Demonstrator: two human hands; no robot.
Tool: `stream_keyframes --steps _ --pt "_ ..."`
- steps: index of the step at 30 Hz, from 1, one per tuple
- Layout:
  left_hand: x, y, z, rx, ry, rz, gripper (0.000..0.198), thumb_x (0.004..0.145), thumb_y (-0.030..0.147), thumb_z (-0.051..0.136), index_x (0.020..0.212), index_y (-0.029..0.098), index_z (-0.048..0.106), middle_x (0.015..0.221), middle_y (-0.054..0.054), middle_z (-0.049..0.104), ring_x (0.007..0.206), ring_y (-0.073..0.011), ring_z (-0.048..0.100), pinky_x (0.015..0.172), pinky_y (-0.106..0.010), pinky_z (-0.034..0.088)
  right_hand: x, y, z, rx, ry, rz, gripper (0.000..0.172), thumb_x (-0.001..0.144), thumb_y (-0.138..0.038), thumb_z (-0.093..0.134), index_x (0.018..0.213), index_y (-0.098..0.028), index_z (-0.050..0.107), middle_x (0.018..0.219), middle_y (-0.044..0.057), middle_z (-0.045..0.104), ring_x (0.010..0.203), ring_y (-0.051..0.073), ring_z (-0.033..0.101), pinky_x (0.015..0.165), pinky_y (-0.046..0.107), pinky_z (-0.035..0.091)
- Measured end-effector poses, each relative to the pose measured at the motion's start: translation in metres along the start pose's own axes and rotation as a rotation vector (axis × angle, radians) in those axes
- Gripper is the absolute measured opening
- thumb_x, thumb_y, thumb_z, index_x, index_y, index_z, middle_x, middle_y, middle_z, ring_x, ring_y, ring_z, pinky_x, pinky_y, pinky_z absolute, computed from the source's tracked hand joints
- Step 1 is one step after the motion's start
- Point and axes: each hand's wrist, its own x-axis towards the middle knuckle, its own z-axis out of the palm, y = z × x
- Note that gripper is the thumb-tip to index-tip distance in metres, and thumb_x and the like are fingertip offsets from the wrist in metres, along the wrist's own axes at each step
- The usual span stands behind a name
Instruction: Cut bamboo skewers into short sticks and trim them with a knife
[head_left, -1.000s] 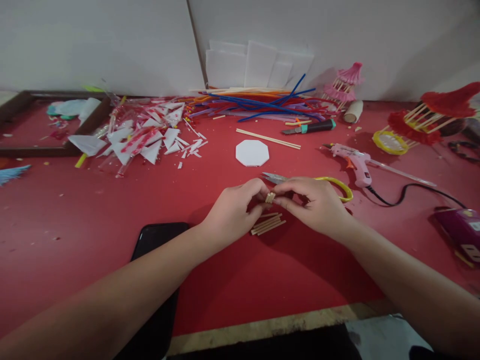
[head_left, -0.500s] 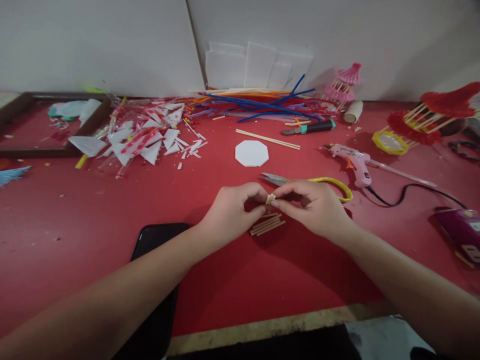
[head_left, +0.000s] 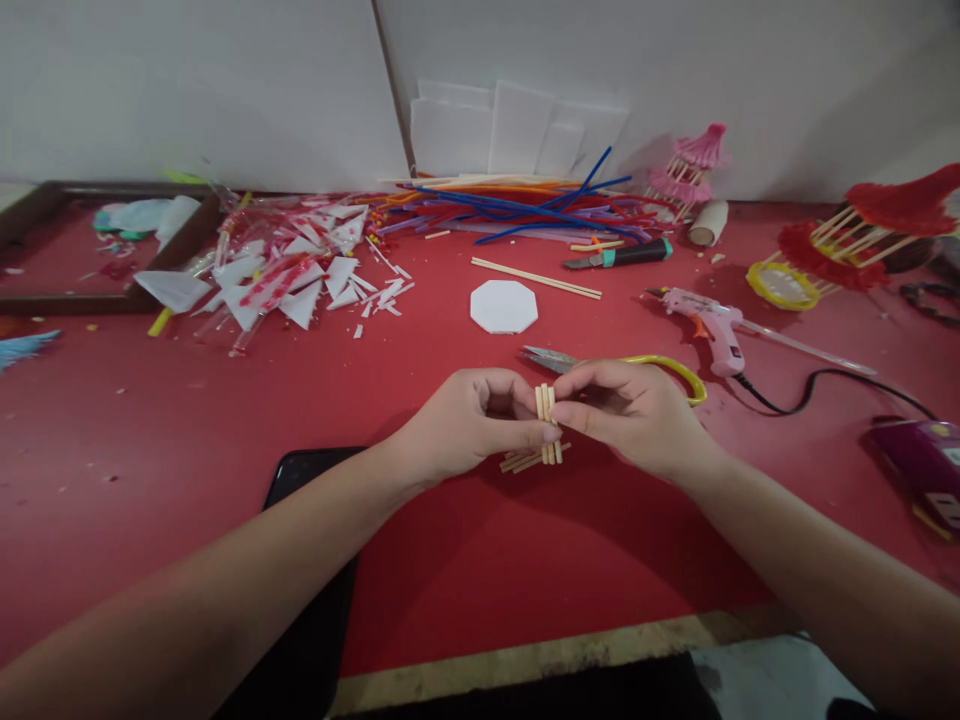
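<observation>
Between my two hands is a small bundle of short wooden sticks (head_left: pixel 547 402), held roughly upright above the table. My left hand (head_left: pixel 469 420) pinches it from the left, the thumb across its front. From the right, the thumb and fingertips of my right hand (head_left: pixel 634 410) close on the same bundle. Below and behind it, several more short sticks (head_left: pixel 525 461) lie on the red table, partly hidden. Scissors with yellow handles (head_left: pixel 679 372) lie just beyond my right hand, which covers part of them. A white octagonal piece (head_left: pixel 504 307) lies flat farther back.
A pink glue gun (head_left: pixel 709 325) with a cord lies at right. Behind are a utility knife (head_left: pixel 634 254), two long sticks (head_left: pixel 536 279) and pipe cleaners (head_left: pixel 525 205). Paper scraps (head_left: pixel 300 270) pile at left. A black phone (head_left: pixel 315 475) lies under my left forearm.
The stick bundle has turned from pointing end-on to standing lengthwise in view. My left thumb has shifted right across its front. The things lying on the table stay put.
</observation>
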Motion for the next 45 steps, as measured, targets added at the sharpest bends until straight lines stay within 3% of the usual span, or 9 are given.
stream_keyframes --steps 7,12,16,20,24,29,34,42,45 --pt "0.002 0.0 -0.001 -0.088 0.002 0.005 0.019 0.066 0.016 0.08 0.071 0.012 0.062 0.066 0.001 0.069 0.059 -0.0077 0.064 0.057 -0.016 0.051 0.0 0.006 0.0 0.025 0.002 -0.068 0.022 0.078 -0.035 0.071 0.093 -0.019 0.068 0.089 0.005 0.07 0.08 0.017 0.065 0.069 0.028 0.055" --pt "0.003 0.002 -0.003 -0.283 0.057 -0.028 0.023 0.066 0.018 0.081 0.073 0.013 0.06 0.068 0.001 0.07 0.061 -0.0092 0.067 0.062 -0.02 0.057 -0.002 0.01 -0.008 -0.091 -0.101 -0.344 0.051 0.074 -0.029 0.076 0.121 -0.024 0.056 0.105 0.006 0.066 0.091 0.017 0.065 0.081 0.033 0.055" --pt "0.004 0.001 -0.005 -0.317 0.07 -0.042 0.024 0.067 0.018 0.081 0.075 0.013 0.06 0.069 0.001 0.072 0.062 -0.0092 0.068 0.062 -0.02 0.058 0.0 0.009 -0.012 -0.404 -0.043 -0.57 0.032 0.077 -0.027 0.074 0.106 -0.023 0.062 0.098 0.004 0.069 0.088 0.016 0.065 0.08 0.029 0.053" --pt "0.004 0.0 -0.004 -0.298 0.074 -0.013 0.023 0.069 0.019 0.08 0.075 0.012 0.058 0.07 0.0 0.073 0.064 -0.0109 0.07 0.063 -0.02 0.058 0.001 0.008 -0.01 -0.505 -0.012 -0.651 0.017 0.081 -0.023 0.069 0.097 -0.023 0.062 0.091 0.002 0.071 0.088 0.014 0.065 0.08 0.026 0.051" --pt "0.004 -0.002 -0.004 -0.266 0.096 0.056 0.023 0.071 0.018 0.079 0.074 0.013 0.057 0.073 -0.001 0.073 0.069 -0.0127 0.07 0.069 -0.025 0.059 -0.003 0.005 -0.006 -0.516 -0.017 -0.571 0.008 0.083 -0.021 0.065 0.091 -0.021 0.062 0.087 0.002 0.071 0.082 0.013 0.065 0.073 0.024 0.05" --pt "0.004 -0.004 -0.004 -0.133 0.127 0.128 0.024 0.07 0.017 0.079 0.072 0.013 0.056 0.066 0.003 0.069 0.06 -0.007 0.064 0.055 -0.015 0.051 -0.005 0.003 -0.001 -0.396 0.032 -0.374 0.007 0.083 -0.025 0.066 0.082 -0.019 0.062 0.076 -0.001 0.067 0.066 0.009 0.061 0.063 0.021 0.048" --pt "0.004 -0.005 -0.003 -0.086 0.117 0.151 0.023 0.071 0.018 0.078 0.072 0.013 0.056 0.066 0.004 0.066 0.06 -0.0059 0.062 0.057 -0.014 0.049 -0.004 0.008 0.002 -0.245 0.014 -0.203 0.009 0.082 -0.027 0.066 0.085 -0.02 0.06 0.074 0.0 0.065 0.066 0.011 0.062 0.061 0.021 0.05" --pt "0.003 -0.003 -0.001 -0.055 0.149 0.146 0.028 0.066 0.025 0.082 0.073 0.014 0.057 0.07 0.001 0.067 0.064 -0.0099 0.063 0.06 -0.02 0.05 -0.008 0.007 0.001 -0.202 -0.058 -0.163 0.017 0.079 -0.016 0.063 0.092 -0.021 0.053 0.078 -0.002 0.06 0.068 0.009 0.059 0.063 0.019 0.048" --pt "0.004 -0.003 -0.002 -0.058 0.218 0.191 0.028 0.067 0.027 0.081 0.074 0.014 0.058 0.073 0.001 0.066 0.065 -0.0098 0.063 0.062 -0.021 0.051 -0.01 0.003 -0.006 -0.218 -0.18 -0.151 0.025 0.075 -0.009 0.06 0.091 -0.022 0.047 0.077 -0.005 0.056 0.065 0.008 0.055 0.061 0.019 0.045"
